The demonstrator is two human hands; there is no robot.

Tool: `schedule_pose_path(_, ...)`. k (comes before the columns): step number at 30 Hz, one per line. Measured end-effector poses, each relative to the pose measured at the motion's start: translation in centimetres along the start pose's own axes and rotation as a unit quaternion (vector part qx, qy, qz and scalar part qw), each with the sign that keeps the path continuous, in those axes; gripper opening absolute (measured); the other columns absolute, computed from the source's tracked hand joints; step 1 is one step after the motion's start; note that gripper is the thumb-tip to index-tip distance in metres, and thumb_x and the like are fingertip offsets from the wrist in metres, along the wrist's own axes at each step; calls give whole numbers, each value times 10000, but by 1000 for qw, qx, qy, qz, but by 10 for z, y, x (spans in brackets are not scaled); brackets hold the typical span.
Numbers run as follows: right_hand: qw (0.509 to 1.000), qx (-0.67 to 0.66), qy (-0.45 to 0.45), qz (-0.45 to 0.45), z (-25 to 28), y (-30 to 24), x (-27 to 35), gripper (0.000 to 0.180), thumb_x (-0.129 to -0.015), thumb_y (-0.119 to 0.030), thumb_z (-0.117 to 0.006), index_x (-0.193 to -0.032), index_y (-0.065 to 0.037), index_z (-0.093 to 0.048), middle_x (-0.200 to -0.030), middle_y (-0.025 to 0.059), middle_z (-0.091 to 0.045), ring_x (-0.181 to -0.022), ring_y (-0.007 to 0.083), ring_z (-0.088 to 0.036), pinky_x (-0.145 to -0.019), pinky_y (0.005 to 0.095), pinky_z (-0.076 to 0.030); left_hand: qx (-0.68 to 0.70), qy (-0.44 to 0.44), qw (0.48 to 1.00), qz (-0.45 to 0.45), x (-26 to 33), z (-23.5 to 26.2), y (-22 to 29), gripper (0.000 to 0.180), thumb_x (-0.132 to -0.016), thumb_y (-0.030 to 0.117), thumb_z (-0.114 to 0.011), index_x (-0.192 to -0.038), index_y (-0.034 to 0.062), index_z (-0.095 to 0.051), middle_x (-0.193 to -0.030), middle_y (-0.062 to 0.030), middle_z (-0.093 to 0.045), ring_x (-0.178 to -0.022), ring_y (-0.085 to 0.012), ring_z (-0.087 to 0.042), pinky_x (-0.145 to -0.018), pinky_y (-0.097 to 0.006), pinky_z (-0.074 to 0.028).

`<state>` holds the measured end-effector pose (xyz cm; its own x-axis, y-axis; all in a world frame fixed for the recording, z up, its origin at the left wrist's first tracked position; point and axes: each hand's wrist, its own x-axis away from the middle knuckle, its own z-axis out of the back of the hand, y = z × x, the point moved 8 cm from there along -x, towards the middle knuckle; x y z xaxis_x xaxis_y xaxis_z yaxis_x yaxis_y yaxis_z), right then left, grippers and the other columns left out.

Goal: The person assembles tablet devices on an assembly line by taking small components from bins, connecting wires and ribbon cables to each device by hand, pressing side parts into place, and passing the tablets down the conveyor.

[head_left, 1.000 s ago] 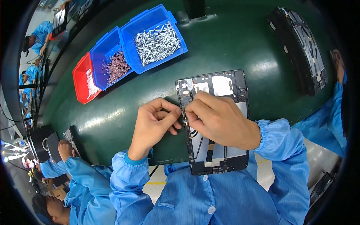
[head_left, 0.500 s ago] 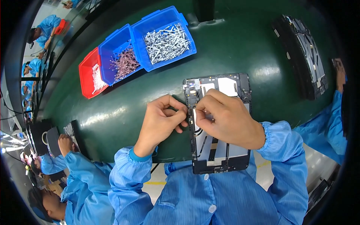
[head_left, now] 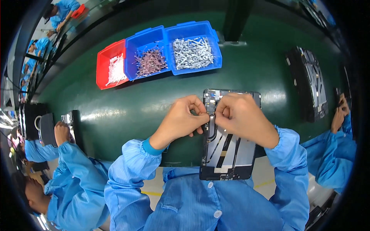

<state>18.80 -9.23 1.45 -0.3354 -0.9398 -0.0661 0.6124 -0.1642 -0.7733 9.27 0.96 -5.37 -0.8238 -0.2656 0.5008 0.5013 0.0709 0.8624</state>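
Two hands meet over one flat device frame point(head_left: 228, 154), a dark-rimmed rectangular panel with a pale metal inner face and black strips, lying on the green bench point(head_left: 146, 104) with its near end overhanging the bench edge at our 6 o'clock. Our left hand point(head_left: 181, 121) comes in from 9 o'clock and our right hand point(head_left: 241, 117) from 3 o'clock; both sets of fingers are curled and pinched together over the frame's upper left edge, closed on something too small for us to make out. We judge the frame light, thin and stiff but easily flexed, with exposed flat cables that would tear or crease; we would hold it by its long rims, never by the inner face. At 11 o'clock sit three bins: a red bin point(head_left: 111, 69) of white parts, a blue bin point(head_left: 148, 57) of reddish parts, and a second blue bin point(head_left: 194, 48) of silvery parts. Similar dark frames point(head_left: 308, 84) lie at 2 o'clock. Co-workers in blue sleeves point(head_left: 73, 165) work at 8 and 3 o'clock.
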Motion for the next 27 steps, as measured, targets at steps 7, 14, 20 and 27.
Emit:
schedule_pose_path(7,969,203,114,87,47,-22,-82,115,-826,-113,-660,-835,-2,-688,-829,143,-662,-797,301,-653,-693,412,-500,12,-16,1000,-21,3,2,-1,169,-853,99,-702,-929,5,-583,-758,-35,-619,-577,-116,-655,-391,-227,-442)
schedule_pose_path(14,923,340,-24,180,-6,-6,-132,82,-823,-132,-681,-837,-58,-713,-872,85,-660,-921,263,-594,-794,400,-392,98,-9,994,-54,6,20,4,191,-919,152,-708,-996,13,-602,-825,-19,-625,-673,-74,-614,-472,-199,-453)
schedule_pose_path(20,926,333,-8,175,-7,-6,-140,47,-749,-89,-673,-777,-53,-679,-790,98,-646,-843,280,-605,-772,399,-391,115,24,988,-97,6,33,4,233,-911,226,-712,-992,30,-616,-773,-14,-648,-639,-76,-616,-449,-214,-443)
schedule_pose_path(27,952,263,14,159,27,-30,-114,73,-740,-73,-664,-771,-17,-628,-776,111,-623,-762,282,-607,-727,366,-449,60,171,968,-173,16,51,16,173,-890,106,-723,-1004,15,-629,-839,-26,-621,-621,-62,-593,-448,-206,-437)
